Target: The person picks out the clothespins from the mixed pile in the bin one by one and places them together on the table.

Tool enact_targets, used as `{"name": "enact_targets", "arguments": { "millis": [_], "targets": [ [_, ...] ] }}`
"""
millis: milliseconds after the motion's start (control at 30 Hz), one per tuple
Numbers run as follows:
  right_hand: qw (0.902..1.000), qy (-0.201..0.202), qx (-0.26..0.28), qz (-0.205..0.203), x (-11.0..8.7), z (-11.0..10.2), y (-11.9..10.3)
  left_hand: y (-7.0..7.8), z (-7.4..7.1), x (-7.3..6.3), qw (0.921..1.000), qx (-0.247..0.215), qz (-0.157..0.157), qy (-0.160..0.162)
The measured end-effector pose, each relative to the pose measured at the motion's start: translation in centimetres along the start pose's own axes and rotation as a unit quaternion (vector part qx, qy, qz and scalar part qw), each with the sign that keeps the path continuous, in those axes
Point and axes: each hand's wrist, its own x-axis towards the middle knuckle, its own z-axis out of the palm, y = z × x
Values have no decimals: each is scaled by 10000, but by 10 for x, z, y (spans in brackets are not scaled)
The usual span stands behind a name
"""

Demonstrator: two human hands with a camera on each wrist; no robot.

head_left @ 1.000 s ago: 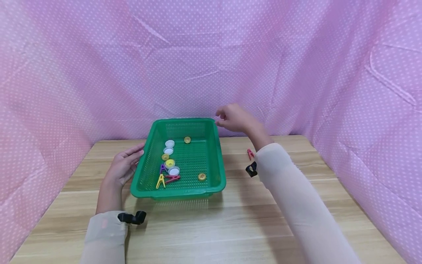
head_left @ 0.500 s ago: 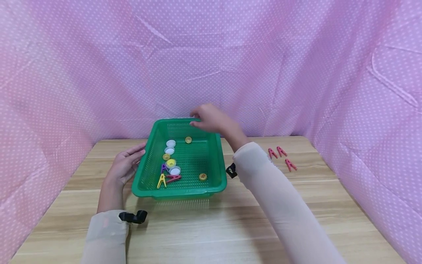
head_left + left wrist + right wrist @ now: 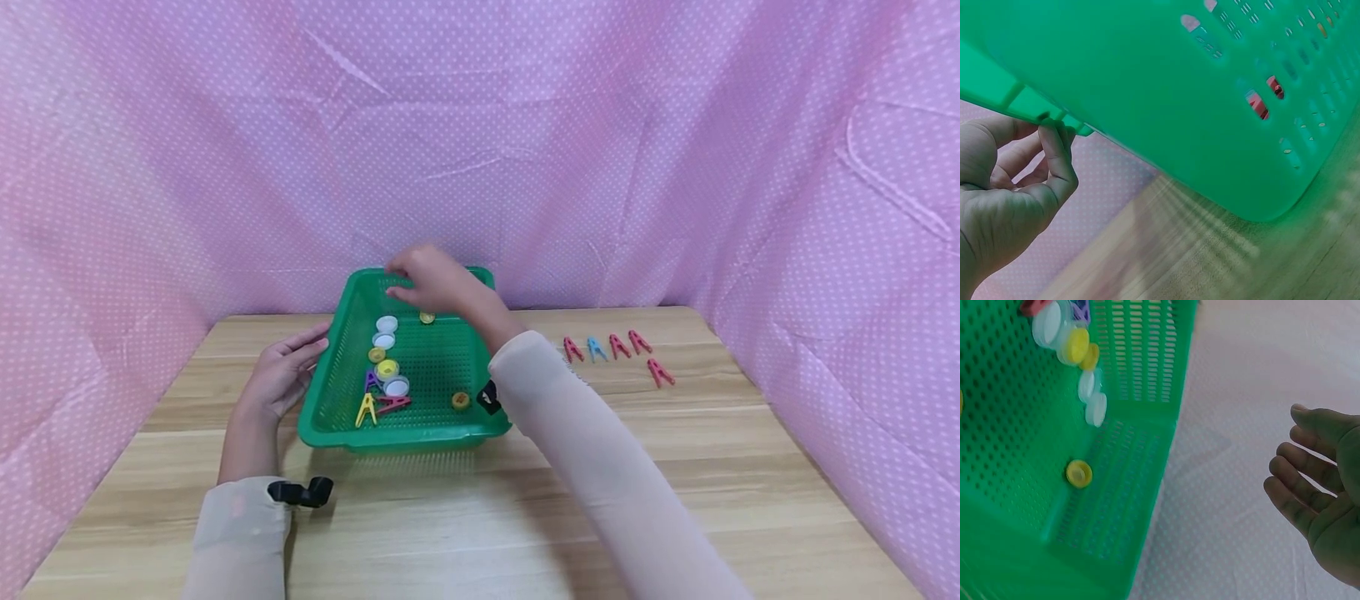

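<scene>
My left hand [image 3: 279,379] pinches the left rim of a green plastic basket [image 3: 408,439]; the left wrist view shows thumb and fingertips [image 3: 1054,134] meeting at that rim. Over the far part of the basket hovers my right hand [image 3: 438,279], fingers relaxed and holding nothing in the right wrist view. Along the basket's left side lie white caps [image 3: 386,325], a yellow cap [image 3: 387,369], a purple clothespin [image 3: 371,381], a yellow clothespin [image 3: 366,409] and a red clothespin [image 3: 393,404]. Gold caps [image 3: 461,401] lie near, far and among the white ones.
On the wooden table [image 3: 600,467], right of the basket, several red clothespins [image 3: 660,372] and one blue clothespin [image 3: 597,348] lie apart. Pink dotted cloth [image 3: 480,150] hangs behind the table and at both sides.
My right hand has moved left from beyond the basket's right corner to over its far part, uncovering the clothespins on the table. My left hand stays at the rim.
</scene>
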Motion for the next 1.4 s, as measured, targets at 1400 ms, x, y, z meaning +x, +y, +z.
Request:
{"name": "enact_targets", "arguments": {
  "millis": [1400],
  "targets": [
    [9691,-2363,198,-671,24,86,-11,1,0,1,9999,121,-104,4]
  ]
}}
